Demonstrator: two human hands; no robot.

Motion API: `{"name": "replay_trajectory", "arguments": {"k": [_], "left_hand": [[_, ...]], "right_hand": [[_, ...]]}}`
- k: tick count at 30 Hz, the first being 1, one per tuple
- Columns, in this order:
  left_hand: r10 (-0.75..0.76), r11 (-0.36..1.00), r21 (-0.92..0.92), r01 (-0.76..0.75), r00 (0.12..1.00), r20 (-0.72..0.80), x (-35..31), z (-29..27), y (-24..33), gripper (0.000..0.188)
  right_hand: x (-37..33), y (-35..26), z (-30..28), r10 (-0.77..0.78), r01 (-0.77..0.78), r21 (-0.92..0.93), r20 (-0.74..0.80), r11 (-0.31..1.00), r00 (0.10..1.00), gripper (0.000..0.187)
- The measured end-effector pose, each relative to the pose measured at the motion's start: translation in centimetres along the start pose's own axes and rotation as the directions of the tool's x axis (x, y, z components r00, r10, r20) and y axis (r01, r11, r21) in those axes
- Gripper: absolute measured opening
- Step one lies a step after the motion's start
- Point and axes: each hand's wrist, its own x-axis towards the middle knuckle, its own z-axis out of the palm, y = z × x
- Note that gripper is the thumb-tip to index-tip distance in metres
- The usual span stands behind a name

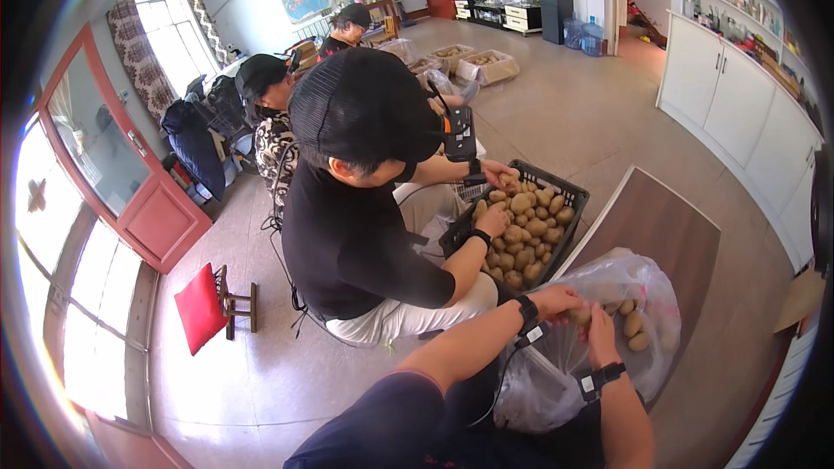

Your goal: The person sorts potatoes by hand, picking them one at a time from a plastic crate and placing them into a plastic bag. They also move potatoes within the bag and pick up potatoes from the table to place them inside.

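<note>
Over a clear plastic bag [647,282], my left hand [554,300] and my right hand [601,337] come together with closed fingers around a potato [579,315]. The hands partly cover it. Inside the bag, just right of my hands, lie several loose potatoes [637,341]. The bag rests on a brown board [665,217], and its crumpled near part hangs toward my lap. To the left of the board stands a black plastic crate [569,247] filled with potatoes [521,206]. A co-worker's two hands [497,219] are at the potatoes in that crate.
The co-worker in a black cap [365,108] sits close on my left. Two more people sit beyond. Cardboard boxes of potatoes [488,67] stand farther back on the floor. A red-seated stool [200,308] is at the left, white cabinets [738,91] at the right.
</note>
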Motion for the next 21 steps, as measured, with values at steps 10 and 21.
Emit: {"name": "replay_trajectory", "arguments": {"k": [10,21], "left_hand": [[0.119,0.92,-0.356,-0.164,0.982,-0.144,-0.2,-2.6,-0.4,0.032],[0.037,0.781,-0.501,-0.373,0.828,-0.559,2.9,-8.6,-3.9,0.028]], "right_hand": [[5.5,7.9,-11.2,-0.45,0.177,-0.688,-0.239,0.703,0.86,0.033],[3.2,3.8,-13.9,-0.245,-0.223,-0.817,-0.401,0.532,0.883,0.058]]}}
